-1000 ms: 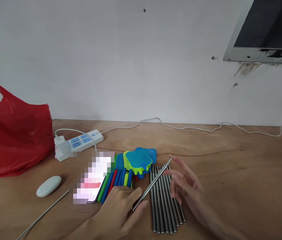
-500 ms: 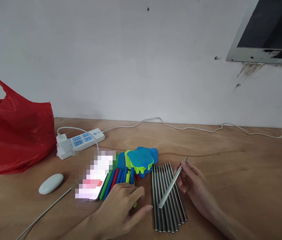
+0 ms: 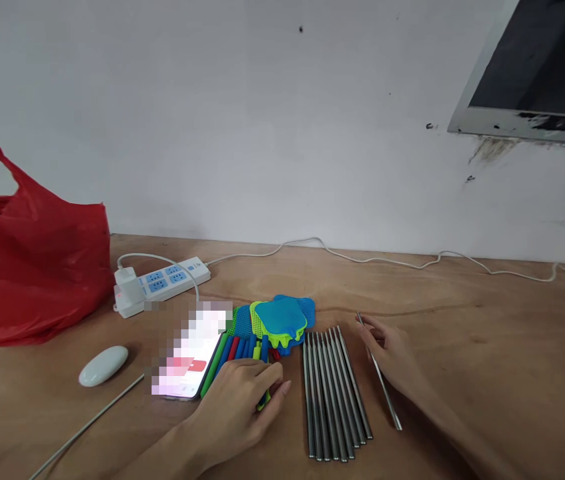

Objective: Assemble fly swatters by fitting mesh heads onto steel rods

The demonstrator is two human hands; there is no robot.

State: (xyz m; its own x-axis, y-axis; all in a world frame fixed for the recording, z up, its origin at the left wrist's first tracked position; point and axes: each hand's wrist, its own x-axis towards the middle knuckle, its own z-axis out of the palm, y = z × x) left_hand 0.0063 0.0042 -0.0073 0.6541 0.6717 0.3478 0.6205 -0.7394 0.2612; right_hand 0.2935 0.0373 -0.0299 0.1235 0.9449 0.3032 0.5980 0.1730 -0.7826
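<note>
My right hand (image 3: 385, 350) pinches the upper part of a slim metal rod (image 3: 385, 387), which slants down toward me with its thicker end low, at or just above the table. Left of it, several similar metal rods (image 3: 332, 397) lie side by side in a row. My left hand (image 3: 242, 397) rests palm down over several coloured plastic handles (image 3: 236, 348), its thumb stretched out to the right and its fingertips partly hidden. Just behind are stacked blue, green and yellow fly swatter heads (image 3: 285, 317).
A lit phone (image 3: 195, 357), partly blurred, lies left of the handles, near a white oval object (image 3: 103, 366). Behind stand a white power strip (image 3: 167, 280) with a plugged-in charger and a red plastic bag (image 3: 37, 267). A white cable (image 3: 377, 260) runs along the wall.
My right hand has moved the rod from above the row to its right side, turning its thick end toward the right. My left hand stays nearly in place, thumb drawn slightly inward.
</note>
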